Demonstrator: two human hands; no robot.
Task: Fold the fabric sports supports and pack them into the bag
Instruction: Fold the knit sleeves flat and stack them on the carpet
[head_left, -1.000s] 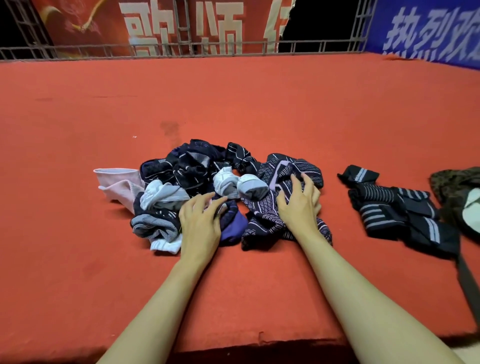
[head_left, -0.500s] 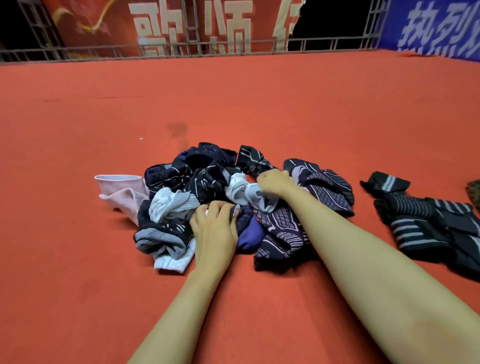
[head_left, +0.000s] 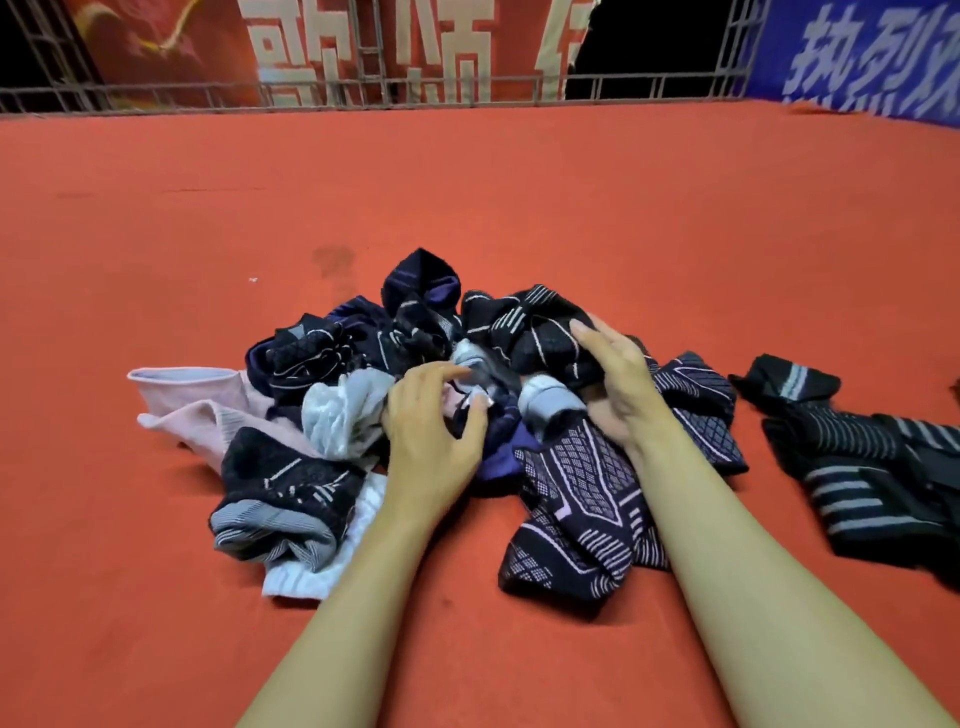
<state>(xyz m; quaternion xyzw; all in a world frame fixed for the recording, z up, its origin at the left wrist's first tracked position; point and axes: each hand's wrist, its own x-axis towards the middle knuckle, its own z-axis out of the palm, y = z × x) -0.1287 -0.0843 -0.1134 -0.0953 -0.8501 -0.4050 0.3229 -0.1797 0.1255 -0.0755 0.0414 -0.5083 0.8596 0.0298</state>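
Observation:
A tangled pile of fabric sports supports (head_left: 571, 483), mostly dark navy with pale line patterns, lies on the red mat (head_left: 467, 197). A pink support (head_left: 192, 405) sticks out at its left, and grey-and-white ones (head_left: 343, 415) are mixed in. My left hand (head_left: 431, 426) is on the middle of the pile, fingers and thumb curled around a dark support (head_left: 491, 423). My right hand (head_left: 618, 379) stands on edge with straight fingers against a dark striped piece (head_left: 535, 332). The bag is out of view.
To the right of the pile, apart from it, lies a flat group of black supports with grey stripes (head_left: 857, 467). A metal railing (head_left: 363, 93) with red and blue banners borders the mat at the back. A dark stain (head_left: 332, 257) marks the mat.
My right hand has drawn back from the grey piece and straightened against the dark striped fabric. My left hand lifted its fingers and curled into the pile. The pile is stirred and the camera is closer.

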